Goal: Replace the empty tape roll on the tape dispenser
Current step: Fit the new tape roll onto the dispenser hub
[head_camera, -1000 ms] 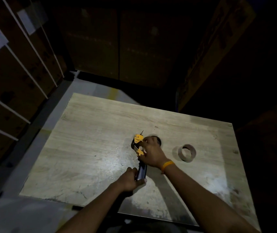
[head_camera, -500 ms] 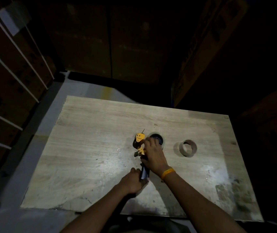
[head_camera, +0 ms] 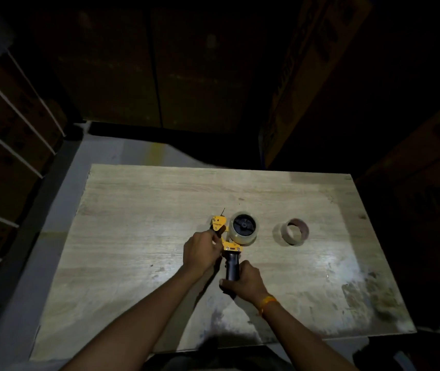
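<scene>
A yellow and black tape dispenser (head_camera: 226,238) lies on the wooden table (head_camera: 138,236). A clear tape roll (head_camera: 243,231) sits on its black hub. My left hand (head_camera: 200,251) grips the yellow front part near the blade. My right hand (head_camera: 243,281), with an orange band at the wrist, is closed around the end of the black handle (head_camera: 232,266). The empty brown cardboard core (head_camera: 295,231) stands on the table to the right of the dispenser, apart from both hands.
Dark cardboard boxes (head_camera: 307,84) stand behind and to the right of the table. A rack with white bars (head_camera: 10,124) runs along the left. Grey floor (head_camera: 61,188) shows between the rack and the table's left edge.
The hands have swapped places: my right hand left the roll and took the handle, my left hand left the handle and took the yellow front part. The roll now shows uncovered.
</scene>
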The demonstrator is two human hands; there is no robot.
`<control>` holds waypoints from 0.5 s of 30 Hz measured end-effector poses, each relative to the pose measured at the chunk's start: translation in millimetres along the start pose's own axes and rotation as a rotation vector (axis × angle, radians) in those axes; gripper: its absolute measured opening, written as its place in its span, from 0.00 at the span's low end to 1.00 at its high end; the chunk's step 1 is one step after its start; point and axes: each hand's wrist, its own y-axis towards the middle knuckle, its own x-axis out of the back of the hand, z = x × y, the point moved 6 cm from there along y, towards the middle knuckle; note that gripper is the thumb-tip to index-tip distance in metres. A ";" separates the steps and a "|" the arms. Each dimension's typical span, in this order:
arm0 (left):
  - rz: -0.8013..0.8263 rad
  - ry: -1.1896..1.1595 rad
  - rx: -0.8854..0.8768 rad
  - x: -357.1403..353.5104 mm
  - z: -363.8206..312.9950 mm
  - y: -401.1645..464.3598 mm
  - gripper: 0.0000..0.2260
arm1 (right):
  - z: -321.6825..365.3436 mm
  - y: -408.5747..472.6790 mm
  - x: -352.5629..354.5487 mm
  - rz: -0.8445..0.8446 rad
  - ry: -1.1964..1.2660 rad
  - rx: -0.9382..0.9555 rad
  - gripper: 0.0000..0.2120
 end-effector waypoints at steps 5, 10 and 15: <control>0.091 0.076 0.051 -14.1 -16.4 19.1 0.16 | 2.9 -0.6 3.2 -0.013 -0.063 0.001 0.29; 0.134 0.086 0.087 -22.8 -34.0 30.3 0.16 | 2.0 -2.1 8.5 -0.004 -0.088 0.017 0.31; 0.137 0.147 0.057 -33.3 -42.8 42.7 0.12 | 1.7 -0.1 8.2 0.001 -0.081 0.010 0.30</control>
